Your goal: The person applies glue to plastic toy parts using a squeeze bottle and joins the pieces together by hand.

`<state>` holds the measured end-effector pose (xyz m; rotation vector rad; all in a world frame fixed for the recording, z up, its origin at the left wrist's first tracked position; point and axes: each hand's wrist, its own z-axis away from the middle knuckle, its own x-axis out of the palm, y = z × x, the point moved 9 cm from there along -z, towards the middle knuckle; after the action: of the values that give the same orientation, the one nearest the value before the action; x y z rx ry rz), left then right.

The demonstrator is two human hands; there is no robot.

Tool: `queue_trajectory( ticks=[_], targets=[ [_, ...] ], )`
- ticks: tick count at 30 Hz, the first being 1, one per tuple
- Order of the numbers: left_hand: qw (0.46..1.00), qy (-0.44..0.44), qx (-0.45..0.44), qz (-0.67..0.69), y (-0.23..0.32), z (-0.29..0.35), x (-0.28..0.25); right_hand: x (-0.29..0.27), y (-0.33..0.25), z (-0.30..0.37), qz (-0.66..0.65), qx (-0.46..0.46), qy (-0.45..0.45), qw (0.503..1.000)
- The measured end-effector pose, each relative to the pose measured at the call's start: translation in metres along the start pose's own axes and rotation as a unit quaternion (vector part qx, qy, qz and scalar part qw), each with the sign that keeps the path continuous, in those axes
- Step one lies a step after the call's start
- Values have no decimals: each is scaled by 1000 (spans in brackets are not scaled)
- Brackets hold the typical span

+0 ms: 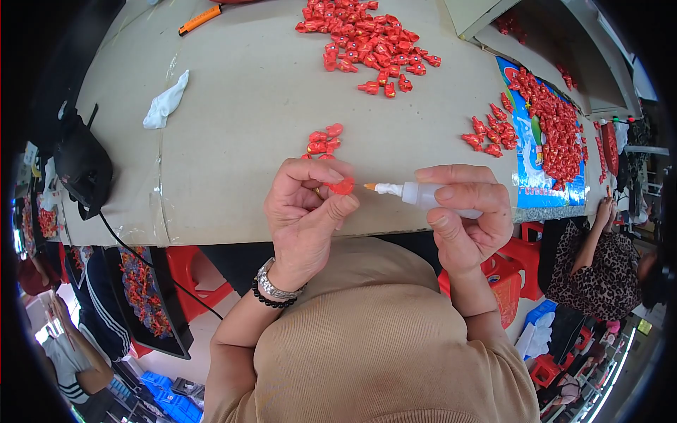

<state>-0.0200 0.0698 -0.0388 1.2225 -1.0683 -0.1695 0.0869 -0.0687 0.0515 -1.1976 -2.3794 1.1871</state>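
Note:
Between the thumb and fingers of my left hand [307, 204] is a small red plastic piece [341, 186]. My right hand [469, 215] grips a translucent white squeeze bottle [430, 196] lying sideways, its orange-tan nozzle tip [370, 187] pointing left at the red piece, with a small gap between them. White wrapping covers the neck of the nozzle. Just beyond my left hand lies a little group of red pieces [323, 145] on the table, partly hidden by my fingers.
A large heap of red pieces [374, 42] lies at the far middle of the table [233, 141]. More sit on a blue sheet [525, 176] at right. A white cloth scrap [166, 102], an orange cutter [200, 20] and a black device [83, 166] with a cord are at left.

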Motion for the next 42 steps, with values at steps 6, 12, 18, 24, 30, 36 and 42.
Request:
queue_trajectory(
  ticks=[6,12,18,24,30,36,42],
  targets=[
    [999,2,-27,17,-3,0,3,-2,1,-2,0,-3,9,1000],
    [997,9,-56,50,-9,1,1,-7,9,1,-82,35,42,995],
    [998,15,-26,58,-5,0,0,-4,33,14,-204,156,107,960],
    [998,31,3,57,-3,-1,-5,7,49,27,-256,230,110,932],
    [995,41,-2,86,-5,-2,-5,15,57,34,-293,265,121,911],
    [991,27,-66,117,-17,-1,-3,15,58,33,-315,282,147,894],
    [964,8,-142,225,-27,4,6,5,57,25,-275,245,137,920]
  ],
)
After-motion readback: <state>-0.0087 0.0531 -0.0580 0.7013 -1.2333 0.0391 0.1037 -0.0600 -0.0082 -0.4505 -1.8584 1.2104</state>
